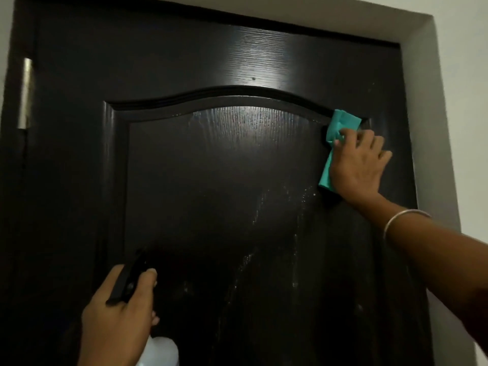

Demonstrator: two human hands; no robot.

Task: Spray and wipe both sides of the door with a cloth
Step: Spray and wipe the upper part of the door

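The person's right hand point(356, 165) lies flat, fingers spread, pressing a folded teal cloth point(336, 143) against the upper right corner of the raised arched panel of the dark, glossy wood-grain door point(211, 167), a hold that suits rubbing into the moulding groove. The left hand point(118, 315) is wrapped around the black trigger head of a pale plastic spray bottle point(158, 350), held low and close to the door, probably ready for another spray; wet streaks and droplets glisten on the panel between them.

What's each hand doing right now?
Left hand: closed around the spray bottle.
Right hand: fingers spread, pressing the teal cloth flat against the door.
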